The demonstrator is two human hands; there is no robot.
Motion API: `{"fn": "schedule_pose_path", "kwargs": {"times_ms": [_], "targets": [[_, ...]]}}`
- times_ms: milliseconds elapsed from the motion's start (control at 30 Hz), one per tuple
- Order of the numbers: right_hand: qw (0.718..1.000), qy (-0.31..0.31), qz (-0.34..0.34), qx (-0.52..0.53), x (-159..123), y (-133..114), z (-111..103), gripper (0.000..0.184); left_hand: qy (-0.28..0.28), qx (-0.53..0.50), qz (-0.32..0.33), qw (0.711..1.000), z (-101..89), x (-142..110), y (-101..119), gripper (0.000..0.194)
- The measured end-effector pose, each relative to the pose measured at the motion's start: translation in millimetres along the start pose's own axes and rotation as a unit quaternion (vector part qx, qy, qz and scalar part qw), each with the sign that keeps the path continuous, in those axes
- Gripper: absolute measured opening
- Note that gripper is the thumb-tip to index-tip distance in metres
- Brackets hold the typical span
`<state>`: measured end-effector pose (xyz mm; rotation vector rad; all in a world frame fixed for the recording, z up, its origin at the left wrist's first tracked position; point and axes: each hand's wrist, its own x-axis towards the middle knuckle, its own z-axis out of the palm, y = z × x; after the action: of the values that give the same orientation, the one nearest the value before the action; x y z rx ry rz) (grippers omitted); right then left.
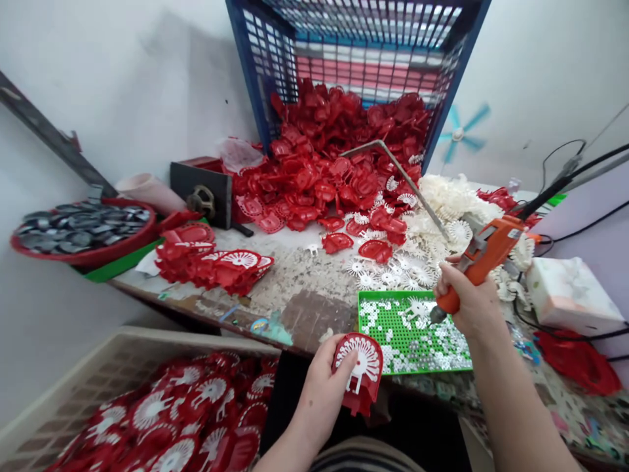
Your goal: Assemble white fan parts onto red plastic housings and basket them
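Observation:
My left hand (322, 377) grips a red plastic shell (376, 373) with a white fan-shaped toothed piece (362, 354) lying in it, thumb pressed on the white part. In my right hand (466, 298) is an orange electric screwdriver (496, 246), its dark tip slanting down to the left. That tip hovers over or touches the green perforated tray (364, 364); which one I cannot tell. Small silvery-white pieces (442, 354) are scattered in the tray, and a white toothed piece (417, 309) lies near the tip.
Behind, a tipped blue crate (248, 65) spills red shells (314, 177) onto the worktable (314, 314). White toothed pieces (393, 272) are heaped at right. A red bowl (78, 259) of grey parts stands left. Below it, a pale crate (118, 347) holds assembled red-and-white pieces. A cable trails from the screwdriver.

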<state>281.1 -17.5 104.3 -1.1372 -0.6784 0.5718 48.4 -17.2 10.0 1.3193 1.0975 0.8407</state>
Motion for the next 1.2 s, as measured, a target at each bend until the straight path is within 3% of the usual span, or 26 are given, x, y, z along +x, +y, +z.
{"fn": "schedule_pose_path", "kwargs": {"times_ms": [100, 267, 433, 567, 767, 967, 1200], "targets": [[1.0, -0.01, 0.005, 0.011, 1, -3, 11, 0.045, -0.058, -0.009, -0.001, 0.998, -1.7, 0, 12, 0.037], [0.999, -0.03, 0.018, 0.024, 1, -5, 33, 0.045, -0.184, 0.031, 0.064, 0.98, 7.2, 10, 43, 0.027], [0.996, -0.076, 0.025, 0.033, -4, -6, 51, 0.041, -0.233, -0.008, 0.034, 0.972, 29.2, 25, 60, 0.026], [0.995, -0.096, 0.026, 0.031, -5, -6, 57, 0.037, -0.216, -0.047, 0.007, 0.975, 39.5, 29, 56, 0.026], [0.995, -0.093, -0.005, 0.047, -3, -18, 53, 0.033, -0.144, -0.008, 0.008, 0.99, 33.4, 32, 43, 0.026], [0.998, -0.053, -0.017, 0.022, -5, -17, 34, 0.03, -0.092, 0.015, 0.044, 0.995, 25.1, 34, 41, 0.022], [0.998, -0.018, -0.026, -0.048, -13, 3, 6, 0.026, -0.051, 0.063, 0.038, 0.996, 10.6, 15, 33, 0.025]]}}
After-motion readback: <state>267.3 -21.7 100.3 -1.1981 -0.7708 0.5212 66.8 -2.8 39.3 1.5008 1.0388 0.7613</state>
